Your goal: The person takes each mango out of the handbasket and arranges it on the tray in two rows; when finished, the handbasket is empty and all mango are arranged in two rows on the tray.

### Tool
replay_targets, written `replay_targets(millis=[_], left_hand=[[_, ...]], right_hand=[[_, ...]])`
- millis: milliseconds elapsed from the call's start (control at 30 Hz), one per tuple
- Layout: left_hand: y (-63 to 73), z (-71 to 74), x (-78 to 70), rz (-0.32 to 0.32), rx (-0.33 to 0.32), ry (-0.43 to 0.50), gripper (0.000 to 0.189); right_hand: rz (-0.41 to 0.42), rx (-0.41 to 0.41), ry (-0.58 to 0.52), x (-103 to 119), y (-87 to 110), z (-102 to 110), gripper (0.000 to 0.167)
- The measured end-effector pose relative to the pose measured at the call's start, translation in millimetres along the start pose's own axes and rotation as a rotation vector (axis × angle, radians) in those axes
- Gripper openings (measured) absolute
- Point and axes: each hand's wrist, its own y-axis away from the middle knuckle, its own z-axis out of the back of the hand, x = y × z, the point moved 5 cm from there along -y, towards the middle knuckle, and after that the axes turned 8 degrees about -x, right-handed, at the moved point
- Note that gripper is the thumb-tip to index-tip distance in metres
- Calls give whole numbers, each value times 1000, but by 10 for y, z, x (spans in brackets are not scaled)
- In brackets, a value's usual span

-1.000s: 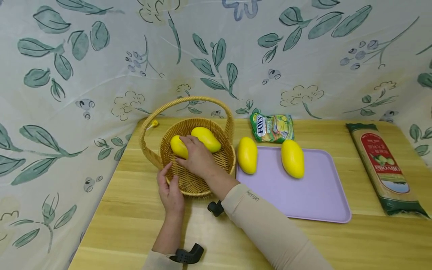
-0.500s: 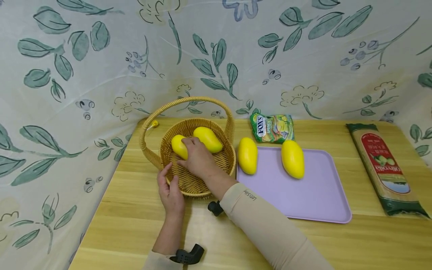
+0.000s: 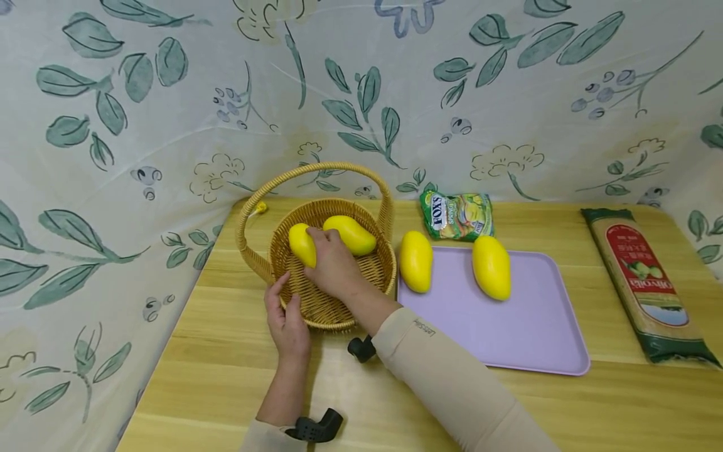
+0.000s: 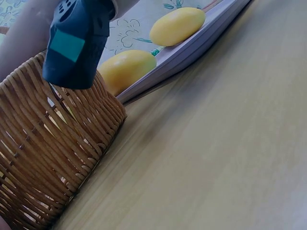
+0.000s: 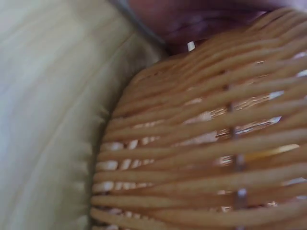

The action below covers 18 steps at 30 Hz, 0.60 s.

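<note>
Mango [image 3: 301, 243] inside basket [image 3: 330, 325], just left of right hand [image 3: 336, 267], gripped by curled fingers; turned steeper than moment ago, likely being settled, not lifted out. Second mango [image 3: 354, 235] just beyond fingers. At near-left rim, left hand [image 3: 289, 326], fingers loosely spread.

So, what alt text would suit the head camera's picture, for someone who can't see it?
A person's right hand grips a yellow mango inside a wicker basket, beside a second mango, while the left hand rests by the basket's near-left rim. Two more mangoes lie on a lilac tray to the right, a green FOX'S bag behind it.
</note>
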Motion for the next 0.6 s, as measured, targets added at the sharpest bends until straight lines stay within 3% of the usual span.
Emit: replay_targets(millis=[233, 433, 600], left_hand=[[20, 0, 2, 5, -4, -11, 39], [15, 0, 17, 13, -6, -4, 40], [23, 10, 13, 32, -9, -4, 39]], right_hand=[[-46, -92, -195, 12, 78, 190, 88], [-67, -138, -359, 19, 260, 400, 92], [-44, -160, -398, 23, 439, 555, 91]])
